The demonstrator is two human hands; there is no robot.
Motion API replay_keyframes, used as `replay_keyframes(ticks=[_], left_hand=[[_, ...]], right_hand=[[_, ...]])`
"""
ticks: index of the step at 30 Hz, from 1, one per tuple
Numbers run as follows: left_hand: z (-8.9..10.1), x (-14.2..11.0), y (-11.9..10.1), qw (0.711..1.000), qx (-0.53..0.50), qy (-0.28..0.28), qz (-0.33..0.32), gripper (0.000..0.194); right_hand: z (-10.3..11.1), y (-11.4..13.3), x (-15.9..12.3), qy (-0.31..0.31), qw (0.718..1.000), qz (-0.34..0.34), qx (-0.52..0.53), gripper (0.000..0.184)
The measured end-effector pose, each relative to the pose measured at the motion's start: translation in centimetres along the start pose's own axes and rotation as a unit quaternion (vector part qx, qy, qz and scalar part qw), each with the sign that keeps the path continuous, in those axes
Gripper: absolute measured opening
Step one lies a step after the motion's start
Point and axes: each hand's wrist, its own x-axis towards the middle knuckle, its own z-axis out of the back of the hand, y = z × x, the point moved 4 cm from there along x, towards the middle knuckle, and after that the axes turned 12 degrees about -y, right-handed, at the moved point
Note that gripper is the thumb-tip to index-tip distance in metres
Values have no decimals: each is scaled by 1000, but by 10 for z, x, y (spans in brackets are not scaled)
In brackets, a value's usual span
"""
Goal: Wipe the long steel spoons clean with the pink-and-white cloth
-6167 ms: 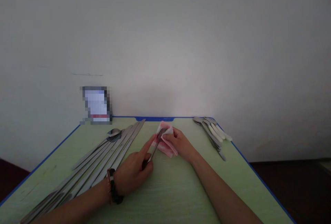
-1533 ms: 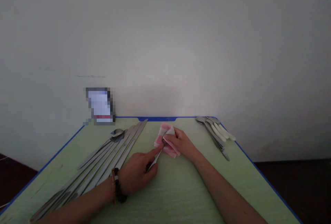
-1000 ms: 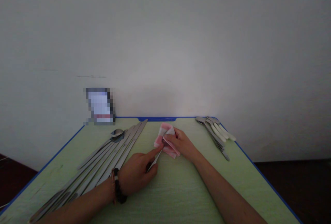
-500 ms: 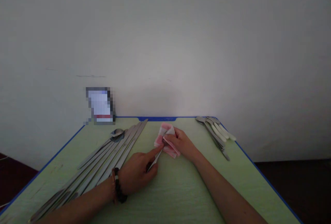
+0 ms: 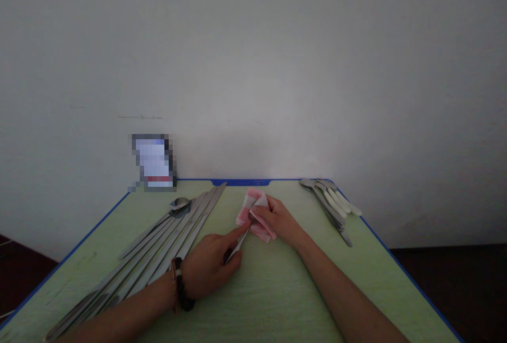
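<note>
My left hand (image 5: 214,261), with a dark bracelet at the wrist, is closed around the slim metal handle of a piece of cutlery (image 5: 238,250). Its index finger reaches along the handle to the cloth. The far end of the cutlery is covered by a pink and white cloth (image 5: 247,203), so I cannot tell its kind. My right hand (image 5: 277,219) pinches the folded cloth around that end, thumb on top. Both hands are over the middle of the table.
Several long table knives (image 5: 198,221) lie side by side on the left, with spoons (image 5: 181,203) beside them. At the back right are metal spoons (image 5: 325,203) and white-handled forks (image 5: 343,205). A blurred, phone-like screen (image 5: 153,161) leans on the wall behind the green table (image 5: 277,301).
</note>
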Motion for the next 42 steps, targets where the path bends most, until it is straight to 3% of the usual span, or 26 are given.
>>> replay_keyframes(ticks=[42], left_hand=[[-2,-1,1,1000,4,-4,0,53]], right_hand=[[1,-1,1,10,1000,25,6,18]])
